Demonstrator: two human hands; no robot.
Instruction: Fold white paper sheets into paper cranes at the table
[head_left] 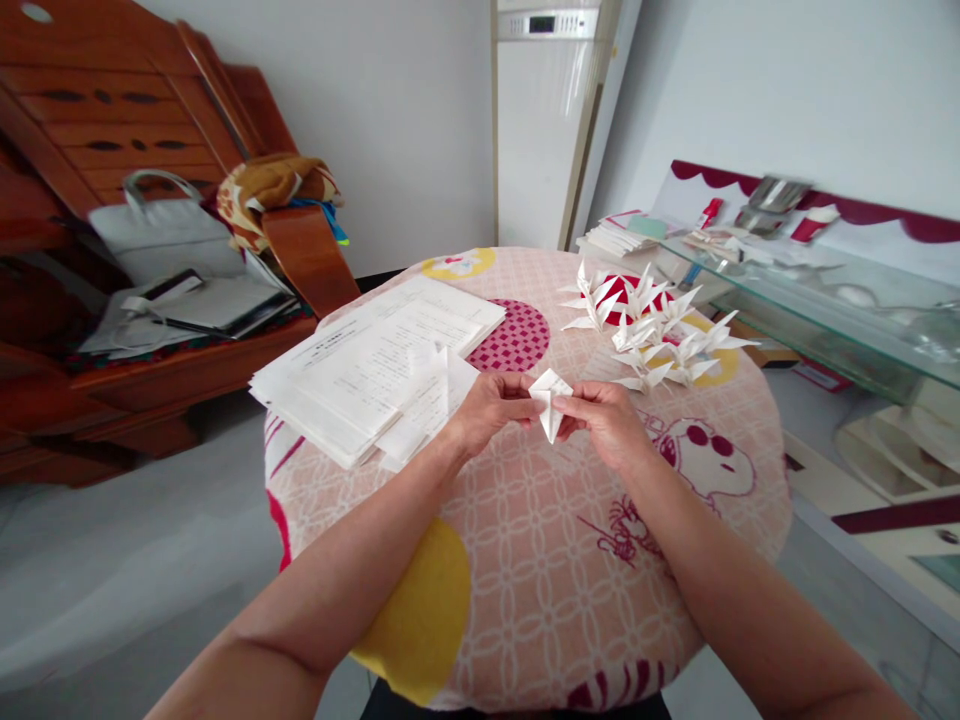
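Over the middle of a round table with a pink patterned cloth, both my hands pinch a small folded piece of white paper. My left hand grips its left side with closed fingers. From the right, my right hand holds the same piece, thumb and fingers pressed on it. A pile of printed paper sheets lies just left of my left hand. Several finished white paper cranes sit in a cluster at the far right of the table.
A wooden bench on the left carries a grey bag, papers and a folded blanket. A glass shelf with small items stands at the right. A white floor-standing unit is behind the table.
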